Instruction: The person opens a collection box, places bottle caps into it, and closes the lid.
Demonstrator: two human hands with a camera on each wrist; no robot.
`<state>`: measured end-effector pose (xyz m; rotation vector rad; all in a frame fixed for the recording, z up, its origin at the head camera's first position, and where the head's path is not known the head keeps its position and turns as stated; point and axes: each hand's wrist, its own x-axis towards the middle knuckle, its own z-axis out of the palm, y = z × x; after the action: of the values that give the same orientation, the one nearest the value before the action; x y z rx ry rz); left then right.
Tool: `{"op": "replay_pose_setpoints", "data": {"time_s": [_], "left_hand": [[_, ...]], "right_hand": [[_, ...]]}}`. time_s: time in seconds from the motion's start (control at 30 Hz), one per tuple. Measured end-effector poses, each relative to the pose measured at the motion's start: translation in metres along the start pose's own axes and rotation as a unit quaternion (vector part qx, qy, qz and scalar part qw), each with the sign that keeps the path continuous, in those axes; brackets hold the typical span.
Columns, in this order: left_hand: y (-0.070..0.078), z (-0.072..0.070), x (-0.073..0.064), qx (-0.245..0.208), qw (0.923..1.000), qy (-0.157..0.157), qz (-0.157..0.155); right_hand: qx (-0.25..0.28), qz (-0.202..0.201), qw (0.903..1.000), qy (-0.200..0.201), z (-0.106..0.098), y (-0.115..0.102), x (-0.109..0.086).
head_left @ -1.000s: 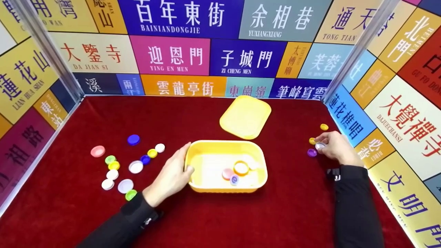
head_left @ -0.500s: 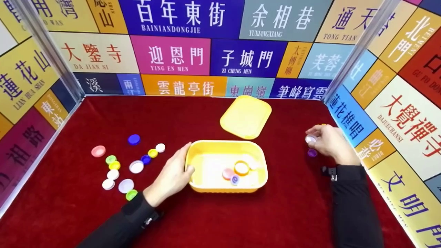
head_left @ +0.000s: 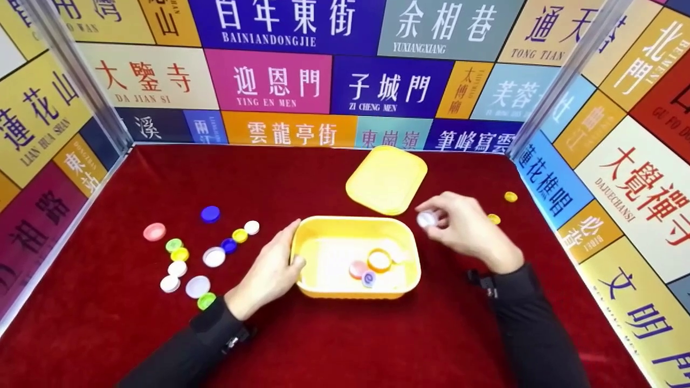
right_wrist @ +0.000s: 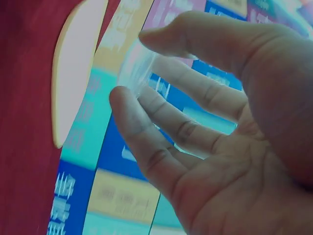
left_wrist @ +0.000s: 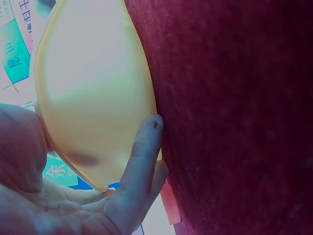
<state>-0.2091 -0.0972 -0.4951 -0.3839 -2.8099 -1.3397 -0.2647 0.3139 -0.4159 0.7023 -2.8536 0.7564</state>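
Observation:
My left hand [head_left: 273,269] grips the left wall of a yellow plastic box [head_left: 356,293], thumb over the rim. In the left wrist view, fingers press along the outside of the box [left_wrist: 98,112]. Inside the box lie a pink cap [head_left: 357,269], an orange-rimmed cap [head_left: 379,260] and a small white cap with a purple mark [head_left: 368,278]. Just right of the box, above the cloth, my right hand [head_left: 466,229] pinches a whitish bottle cap [head_left: 427,219]. The right wrist view shows that cap [right_wrist: 134,68] held between thumb and fingertips.
A yellow lid [head_left: 387,179] lies behind the box. Several loose caps, including a pink one [head_left: 154,231] and a blue one [head_left: 210,214], are scattered at left. Two yellow caps [head_left: 510,196] lie at right. Printed panels [head_left: 274,81] wall the red cloth [head_left: 345,345].
My right hand has lifted the whitish cap from the right-hand group and carried it left toward the box. My left hand keeps its grip on the box.

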Motion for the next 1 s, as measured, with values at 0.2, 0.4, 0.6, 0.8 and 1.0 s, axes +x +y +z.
{"op": "replay_pose_setpoints", "data": {"time_s": [0.2, 0.4, 0.6, 0.8, 1.0], "left_hand": [[0.001, -0.001, 0.002, 0.006, 1.0, 0.004, 0.004], [0.0, 0.0, 0.001, 0.007, 1.0, 0.004, 0.003], [-0.001, 0.001, 0.0, 0.003, 1.0, 0.005, 0.002], [-0.001, 0.0, 0.0, 0.001, 1.0, 0.001, -0.002], [-0.001, 0.0, -0.001, 0.0, 1.0, 0.001, -0.002]], "right_hand": [[0.005, -0.082, 0.9963, -0.025, 0.017, -0.028, -0.002], [-0.021, -0.124, 0.9855, -0.113, 0.03, -0.045, -0.006], [-0.028, -0.133, 0.9764, -0.168, 0.035, -0.052, -0.009], [-0.023, -0.147, 0.9761, -0.159, 0.036, -0.052, -0.009], [-0.015, -0.145, 0.9771, -0.155, 0.036, -0.051, -0.006]]}}
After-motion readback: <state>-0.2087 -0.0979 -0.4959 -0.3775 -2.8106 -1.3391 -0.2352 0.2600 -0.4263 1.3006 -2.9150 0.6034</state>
